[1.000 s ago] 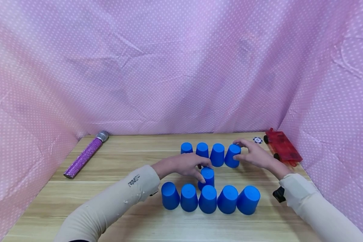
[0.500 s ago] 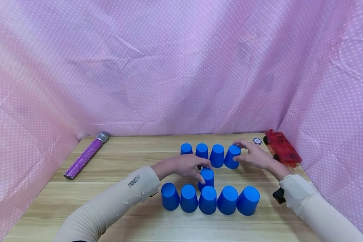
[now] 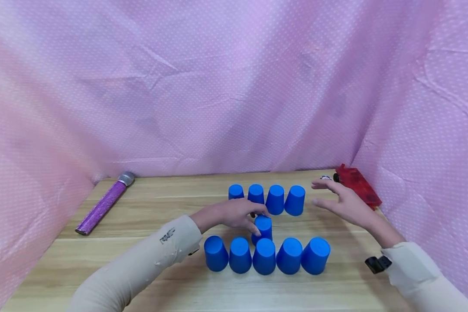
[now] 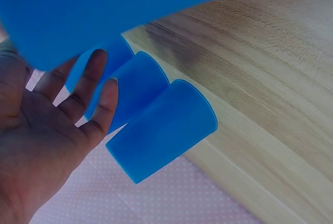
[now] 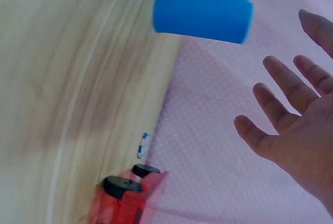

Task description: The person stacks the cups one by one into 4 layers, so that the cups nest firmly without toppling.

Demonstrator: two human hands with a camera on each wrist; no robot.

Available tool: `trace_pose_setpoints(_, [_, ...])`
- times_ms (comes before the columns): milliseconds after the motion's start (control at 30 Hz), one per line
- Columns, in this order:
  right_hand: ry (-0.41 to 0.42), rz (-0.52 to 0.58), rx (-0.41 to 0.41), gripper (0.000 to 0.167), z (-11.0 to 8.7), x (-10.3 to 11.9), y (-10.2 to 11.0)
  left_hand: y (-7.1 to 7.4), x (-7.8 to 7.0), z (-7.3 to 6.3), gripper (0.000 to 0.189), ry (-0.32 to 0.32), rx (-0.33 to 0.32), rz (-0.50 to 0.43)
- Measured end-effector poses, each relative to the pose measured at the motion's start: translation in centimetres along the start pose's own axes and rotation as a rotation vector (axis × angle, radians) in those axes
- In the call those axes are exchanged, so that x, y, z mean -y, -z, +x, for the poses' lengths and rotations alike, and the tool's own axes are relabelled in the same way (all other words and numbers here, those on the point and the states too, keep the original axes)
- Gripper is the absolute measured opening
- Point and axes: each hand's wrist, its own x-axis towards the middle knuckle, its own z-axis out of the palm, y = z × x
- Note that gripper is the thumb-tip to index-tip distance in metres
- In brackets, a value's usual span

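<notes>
Blue plastic cups stand upside down on the wooden tabletop [image 3: 148, 208] in two rows: four in the far row [image 3: 266, 198], five in the near row [image 3: 266, 255], and a single cup [image 3: 263, 228] between them. The left hand [image 3: 234, 215] rests beside that single cup, its fingers [image 3: 253, 227] curled against the cup's left side. The right hand [image 3: 345, 203] hovers just right of the far row's rightmost cup [image 3: 295, 200], apart from it, palm toward it, fingers straight and spread. A purple glitter microphone [image 3: 103, 203] lies far left. A red toy car [image 3: 356, 184] sits at the far right, against the pink dotted cloth [image 3: 218, 86].
</notes>
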Motion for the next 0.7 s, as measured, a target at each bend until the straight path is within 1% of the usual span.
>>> trace_pose_setpoints(67, [0.019,0.015,-0.003,0.05,-1.1,0.4,0.1,-0.1,0.1,-0.1,0.054,-0.004,-0.006,0.002])
trace_pose_setpoints(167, [0.043,0.011,0.017,0.045,-3.0,0.7,0.1,-0.1,0.1,-0.1,0.054,-0.005,-0.015,-0.006])
trace_pose_setpoints(300, [0.084,-0.039,0.071,0.044,-5.3,0.9,-0.3,-0.2,0.1,-0.2,0.054,-0.006,-0.023,-0.014])
trace_pose_setpoints(400, [0.105,-0.055,0.127,0.047,-6.8,1.1,-0.7,-0.2,0.0,-0.3,0.054,-0.014,-0.026,-0.011])
trace_pose_setpoints(533, [0.12,-0.08,0.184,0.053,-7.9,1.2,-1.5,-0.2,0.0,-0.4,0.055,-0.021,-0.032,0.0])
trace_pose_setpoints(700, [0.136,-0.122,0.191,0.057,-8.5,1.1,-2.3,-0.4,0.1,-0.4,0.054,-0.013,-0.034,-0.009])
